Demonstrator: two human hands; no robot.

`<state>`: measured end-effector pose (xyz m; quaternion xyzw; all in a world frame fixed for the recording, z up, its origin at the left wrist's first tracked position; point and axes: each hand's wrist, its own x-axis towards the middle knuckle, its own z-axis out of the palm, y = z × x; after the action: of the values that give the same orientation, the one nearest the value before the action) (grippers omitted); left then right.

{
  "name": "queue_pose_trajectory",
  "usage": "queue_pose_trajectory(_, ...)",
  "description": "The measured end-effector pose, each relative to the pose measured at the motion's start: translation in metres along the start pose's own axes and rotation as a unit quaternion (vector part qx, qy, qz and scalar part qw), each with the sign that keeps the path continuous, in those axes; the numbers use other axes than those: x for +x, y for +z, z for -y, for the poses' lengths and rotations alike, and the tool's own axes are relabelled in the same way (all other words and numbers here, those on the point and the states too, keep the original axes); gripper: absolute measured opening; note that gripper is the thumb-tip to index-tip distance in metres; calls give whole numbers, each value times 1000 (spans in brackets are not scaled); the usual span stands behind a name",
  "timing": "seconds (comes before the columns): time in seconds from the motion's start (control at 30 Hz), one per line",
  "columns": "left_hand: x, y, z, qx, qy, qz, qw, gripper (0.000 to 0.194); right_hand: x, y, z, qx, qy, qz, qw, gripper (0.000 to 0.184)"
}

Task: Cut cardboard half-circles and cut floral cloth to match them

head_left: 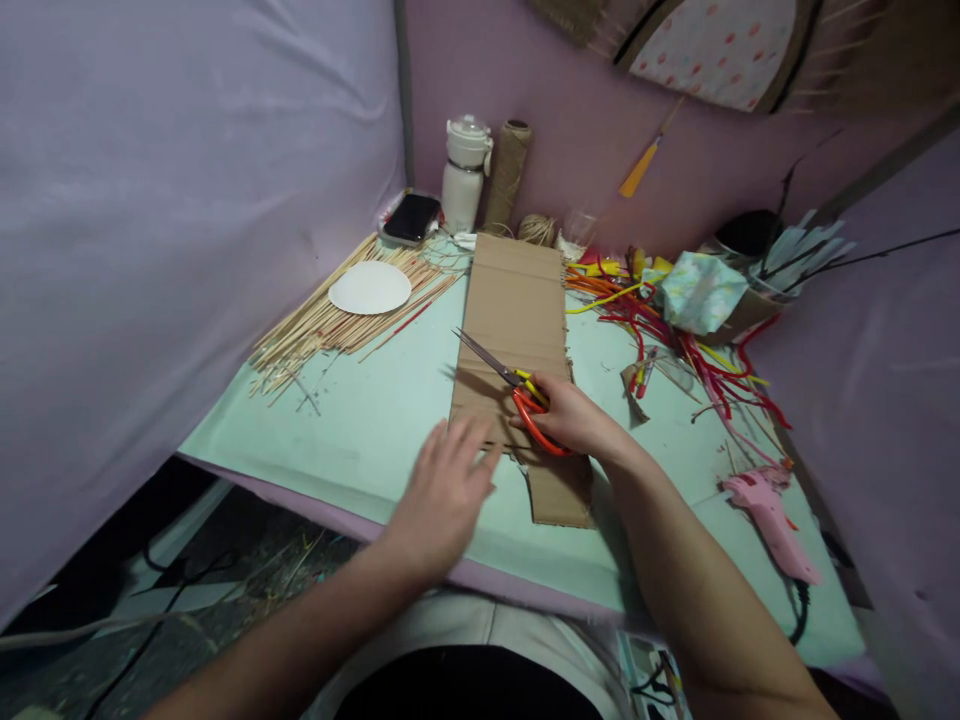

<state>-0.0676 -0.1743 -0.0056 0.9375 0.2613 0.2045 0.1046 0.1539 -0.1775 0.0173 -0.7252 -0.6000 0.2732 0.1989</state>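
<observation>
The right hand (562,410) has its fingers closed around the red handles of the scissors (529,405), above the cardboard (517,320) that lies on the table (345,425). The left hand (442,490), fingers loosely spread, is at the cardboard's near left edge, perhaps touching it; blur hides the contact. Left of the cardboard, a white disc (370,288) rests on thin sticks (322,330).

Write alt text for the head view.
Right hand holds orange-handled scissors over cardboard on a pale green table, left hand at the cardboard's edge; thin sticks lie left, pipe cleaners and a pink glue gun right.
</observation>
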Motion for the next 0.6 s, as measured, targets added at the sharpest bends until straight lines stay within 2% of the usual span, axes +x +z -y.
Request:
queue_pose_trajectory(0.1, 1, 13, -31, 36, 9, 43, 998, 57, 1, 1, -1, -4, 1, -1, 1000, 20)
queue_pose_trajectory(0.23, 14, 23, -37, 52, -32, 64, 996, 81, 1, 1, 0, 0, 8, 4, 1000, 21)
queue_pose_trajectory(0.4, 15, 24, -30, 47, -27, 68, 996, 87, 0, 1, 1, 7, 10, 3, 1000, 19)
queue_pose_trajectory(0.6, 10, 28, -30, 49, -22, 41, 998, 81, 2, 1, 0, 17, 2, 5, 1000, 19)
